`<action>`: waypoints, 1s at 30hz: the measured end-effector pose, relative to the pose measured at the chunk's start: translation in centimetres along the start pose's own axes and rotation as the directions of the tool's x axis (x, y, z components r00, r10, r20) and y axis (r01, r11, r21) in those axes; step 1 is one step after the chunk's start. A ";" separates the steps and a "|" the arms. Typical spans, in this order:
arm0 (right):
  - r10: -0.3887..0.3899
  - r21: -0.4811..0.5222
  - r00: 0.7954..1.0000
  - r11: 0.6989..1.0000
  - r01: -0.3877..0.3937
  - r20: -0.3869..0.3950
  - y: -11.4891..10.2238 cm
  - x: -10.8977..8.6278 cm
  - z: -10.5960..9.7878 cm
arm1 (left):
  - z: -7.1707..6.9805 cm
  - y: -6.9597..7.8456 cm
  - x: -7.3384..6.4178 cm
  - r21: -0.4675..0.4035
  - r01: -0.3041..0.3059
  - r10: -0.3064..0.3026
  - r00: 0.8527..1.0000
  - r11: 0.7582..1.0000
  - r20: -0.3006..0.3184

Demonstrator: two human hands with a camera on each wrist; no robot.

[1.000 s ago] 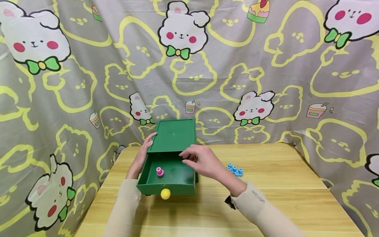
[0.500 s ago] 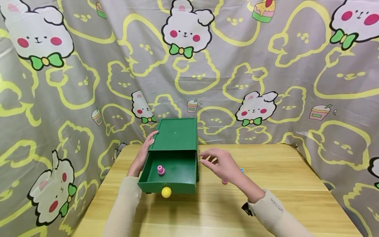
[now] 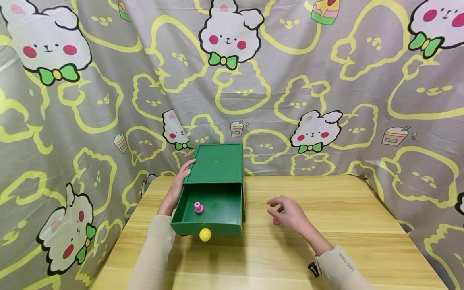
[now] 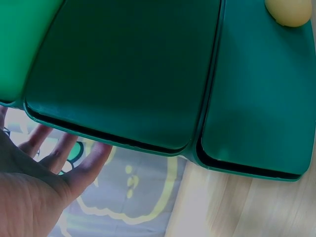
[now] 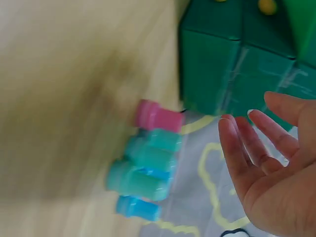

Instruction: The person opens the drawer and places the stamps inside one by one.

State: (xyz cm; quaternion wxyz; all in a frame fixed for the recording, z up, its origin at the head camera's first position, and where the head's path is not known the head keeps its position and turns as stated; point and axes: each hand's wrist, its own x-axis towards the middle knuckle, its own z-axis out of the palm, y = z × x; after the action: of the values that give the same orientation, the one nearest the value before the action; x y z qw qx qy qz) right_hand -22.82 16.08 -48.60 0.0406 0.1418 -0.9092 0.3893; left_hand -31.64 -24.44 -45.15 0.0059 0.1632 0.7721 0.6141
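A green drawer box (image 3: 217, 165) stands on the table with its top drawer (image 3: 222, 213) pulled out. Inside that drawer is a pink peg (image 3: 198, 208), and a yellow knob (image 3: 205, 235) sits on its front. My left hand (image 3: 176, 187) rests against the box's left side, fingers extended along it in the left wrist view. To the right of the box, my right hand (image 3: 290, 212) hovers with loosely bent fingers and holds nothing. It partly hides a group of pegs, which the right wrist view shows blurred: a pink peg (image 5: 158, 117), teal pegs (image 5: 136, 181) and a blue peg (image 5: 138, 208).
The wooden table (image 3: 344, 225) extends to the right of the box and in front of it. A patterned curtain (image 3: 261, 104) hangs behind the table and along its sides.
My right hand has moved from above the drawer, past the box's right edge, to the pegs on the table. The left hand stays on the box, and the pink peg remains in the drawer.
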 end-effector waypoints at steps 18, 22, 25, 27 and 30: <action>0.056 -0.031 0.998 0.998 -0.055 0.034 3.4 -0.6 2.3 | 0.0 -0.1 -0.1 -0.001 0.000 0.000 1.000 1.000 -0.005; 0.035 -0.028 0.999 0.999 -0.034 0.042 3.5 -0.7 2.5 | -0.1 -0.1 -0.1 0.005 -0.002 0.002 1.000 1.000 -0.007; 0.023 -0.005 0.998 1.000 -0.023 0.059 3.6 -0.8 2.5 | 0.0 -0.1 -0.1 0.007 -0.004 0.004 1.000 1.000 -0.011; 0.029 0.001 0.997 1.000 -0.029 0.072 3.6 -0.8 2.5 | 0.0 -0.1 -0.1 0.006 -0.001 0.001 1.000 1.000 -0.014; 0.048 -0.003 0.996 0.999 -0.048 0.080 3.7 -0.8 2.6 | 0.0 0.0 -0.2 0.004 0.006 -0.006 1.000 1.000 -0.016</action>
State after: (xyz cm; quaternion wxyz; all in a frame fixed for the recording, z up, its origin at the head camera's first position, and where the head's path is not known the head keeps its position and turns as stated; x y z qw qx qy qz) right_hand -23.04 16.84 -53.11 -0.0053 0.1353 -0.9135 0.3837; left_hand -31.46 -24.47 -45.14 0.0009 0.1560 0.7738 0.6139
